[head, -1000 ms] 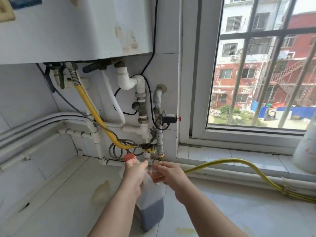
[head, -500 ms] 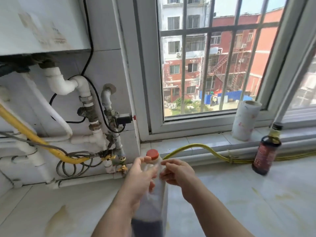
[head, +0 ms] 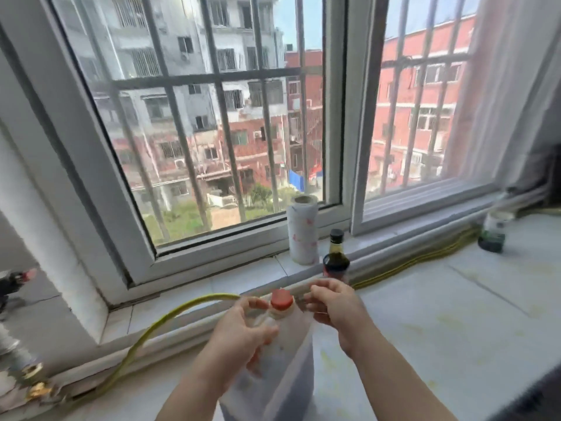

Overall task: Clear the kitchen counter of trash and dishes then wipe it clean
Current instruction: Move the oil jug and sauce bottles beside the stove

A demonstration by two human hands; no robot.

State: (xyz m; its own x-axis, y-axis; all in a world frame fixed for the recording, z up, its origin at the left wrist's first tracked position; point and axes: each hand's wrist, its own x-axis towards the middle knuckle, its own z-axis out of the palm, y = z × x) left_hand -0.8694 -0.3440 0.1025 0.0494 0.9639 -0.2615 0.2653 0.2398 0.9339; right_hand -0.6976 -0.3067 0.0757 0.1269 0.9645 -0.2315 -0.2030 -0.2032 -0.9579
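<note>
Translucent plastic jug (head: 282,369) with glossy red cap (head: 281,299); smooth, stained stone surface (head: 440,323); paper roll (head: 303,230); dark glass bottle (head: 336,259).

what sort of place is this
Most likely a home kitchen, on an upper floor. A stained counter runs under a barred window; a paper roll stands on the sill, a sauce bottle just in front, and the left hand grips a red-capped jug.
</note>
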